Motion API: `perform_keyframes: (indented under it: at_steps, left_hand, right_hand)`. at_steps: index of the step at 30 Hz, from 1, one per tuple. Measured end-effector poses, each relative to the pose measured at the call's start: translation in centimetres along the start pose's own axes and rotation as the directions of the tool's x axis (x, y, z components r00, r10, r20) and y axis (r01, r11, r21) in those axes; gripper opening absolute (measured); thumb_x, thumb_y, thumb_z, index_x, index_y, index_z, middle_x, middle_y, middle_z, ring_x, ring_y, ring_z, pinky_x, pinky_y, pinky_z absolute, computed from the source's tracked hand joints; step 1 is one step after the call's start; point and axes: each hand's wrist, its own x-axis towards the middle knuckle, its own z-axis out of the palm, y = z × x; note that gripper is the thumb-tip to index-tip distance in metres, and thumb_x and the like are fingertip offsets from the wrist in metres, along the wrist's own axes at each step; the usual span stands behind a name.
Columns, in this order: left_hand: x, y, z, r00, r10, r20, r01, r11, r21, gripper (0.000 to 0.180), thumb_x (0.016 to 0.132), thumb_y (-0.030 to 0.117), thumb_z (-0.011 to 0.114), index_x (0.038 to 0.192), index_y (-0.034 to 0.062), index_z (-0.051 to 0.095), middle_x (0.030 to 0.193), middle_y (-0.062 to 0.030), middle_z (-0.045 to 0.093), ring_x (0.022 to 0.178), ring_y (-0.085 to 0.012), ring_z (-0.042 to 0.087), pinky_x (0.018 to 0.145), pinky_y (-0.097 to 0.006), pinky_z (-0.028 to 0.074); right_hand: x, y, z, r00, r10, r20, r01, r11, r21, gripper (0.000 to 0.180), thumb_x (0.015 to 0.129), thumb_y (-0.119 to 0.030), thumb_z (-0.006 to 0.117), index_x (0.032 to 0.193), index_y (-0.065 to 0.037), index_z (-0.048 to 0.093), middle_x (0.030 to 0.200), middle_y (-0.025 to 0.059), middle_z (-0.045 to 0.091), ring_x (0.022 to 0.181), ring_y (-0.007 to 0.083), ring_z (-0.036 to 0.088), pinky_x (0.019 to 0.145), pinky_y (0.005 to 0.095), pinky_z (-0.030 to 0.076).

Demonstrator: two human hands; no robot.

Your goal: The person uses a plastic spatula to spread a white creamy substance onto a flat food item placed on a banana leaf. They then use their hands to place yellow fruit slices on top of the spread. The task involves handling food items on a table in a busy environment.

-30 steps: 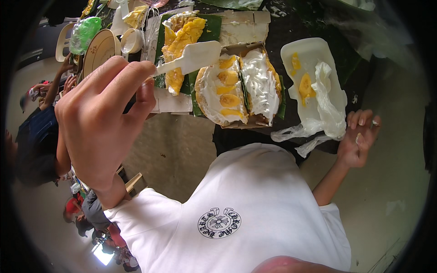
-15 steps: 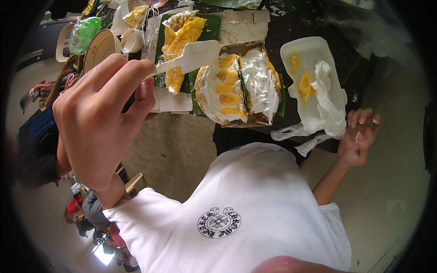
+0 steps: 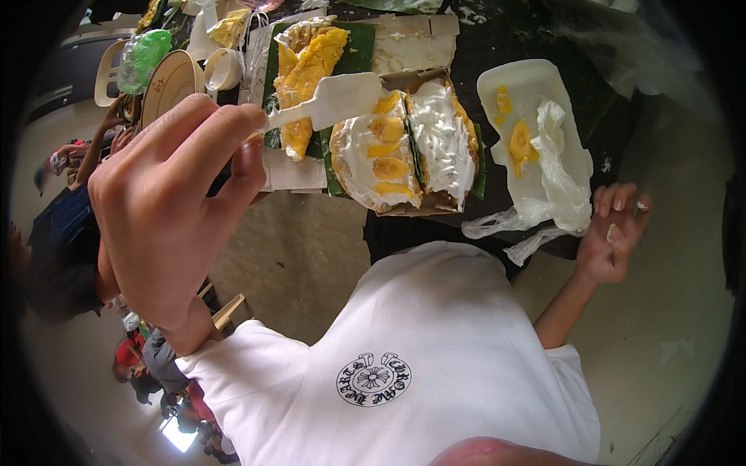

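Item: flat white plastic spatula [image 3: 330,101], pinched by its handle in the closed fingers of the left hand [image 3: 167,210]; blade raised over the table edge, just beside the food.

Item: cut cake halves with white cream and yellow banana slices [image 3: 404,147], lying in a brown card wrapper on green leaf. Cream looks spread across both faces and the fruit laid on one half (the other shows cream only), so topping seems partly done.

Item: right hand [image 3: 614,233], fingers loosely open, holding nothing, cream on the fingertips, near a crumpled clear plastic bag [image 3: 556,186] on a white foam tray [image 3: 528,109].
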Motion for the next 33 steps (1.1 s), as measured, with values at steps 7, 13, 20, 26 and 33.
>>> perform_keyframes:
  at_steps: [7, 13, 20, 26, 33]
  left_hand:
    - [-0.1, -0.1, 0.0, 1.000, -0.014, -0.018, 0.014, 0.999, 0.039, 0.028, 0.073, -0.006, 0.083, 0.098, 0.0057, 0.076, 0.080, -0.0085, 0.070, 0.071, -0.0205, 0.071, 0.064, -0.030, 0.054]
    - [-0.1, 0.1, -0.1, 1.000, -0.008, -0.015, 0.008, 1.000, -0.008, 0.029, 0.074, -0.005, 0.084, 0.100, 0.0051, 0.076, 0.081, -0.0091, 0.071, 0.072, -0.0207, 0.072, 0.064, -0.031, 0.056]
    - [-0.3, 0.3, 0.3, 0.998, -0.056, -0.013, 0.057, 0.998, 0.032, 0.028, 0.075, -0.003, 0.084, 0.100, 0.0067, 0.076, 0.084, -0.0081, 0.072, 0.072, -0.0210, 0.072, 0.065, -0.032, 0.056]
    - [-0.1, -0.3, 0.4, 1.000, -0.002, -0.031, 0.004, 0.998, 0.055, 0.028, 0.075, -0.002, 0.084, 0.100, 0.0076, 0.077, 0.085, -0.0073, 0.072, 0.074, -0.0209, 0.073, 0.065, -0.031, 0.057]
    - [-0.1, 0.0, 0.5, 0.999, -0.037, 0.004, 0.037, 0.998, 0.052, 0.028, 0.074, -0.004, 0.084, 0.099, 0.0070, 0.076, 0.086, -0.0072, 0.073, 0.076, -0.0212, 0.074, 0.067, -0.031, 0.057]
  right_hand:
    - [0.0, -0.1, -0.1, 1.000, 0.005, 0.002, -0.005, 1.000, 0.003, 0.061, 0.072, -0.015, 0.061, 0.131, -0.011, 0.044, 0.102, 0.0098, 0.041, 0.088, 0.0203, 0.040, 0.083, 0.0375, 0.032]
    - [0.3, -0.1, -0.3, 1.000, 0.010, 0.018, -0.011, 0.999, 0.030, 0.062, 0.072, -0.013, 0.063, 0.131, -0.011, 0.044, 0.102, 0.0106, 0.042, 0.088, 0.0207, 0.042, 0.083, 0.0380, 0.034]
    - [0.3, -0.1, -0.2, 1.000, 0.023, 0.012, -0.023, 0.999, 0.028, 0.062, 0.071, -0.013, 0.062, 0.130, -0.012, 0.044, 0.102, 0.0104, 0.042, 0.088, 0.0207, 0.043, 0.083, 0.0377, 0.033]
    - [0.0, -0.3, 0.5, 0.999, 0.020, -0.036, -0.020, 1.000, -0.014, 0.058, 0.069, -0.015, 0.057, 0.126, -0.011, 0.043, 0.101, 0.0091, 0.039, 0.087, 0.0203, 0.038, 0.083, 0.0367, 0.031]
    - [0.1, -0.3, 0.5, 0.999, 0.028, -0.041, -0.028, 0.999, -0.017, 0.059, 0.069, -0.015, 0.059, 0.126, -0.011, 0.043, 0.101, 0.0090, 0.039, 0.087, 0.0202, 0.039, 0.083, 0.0360, 0.031]
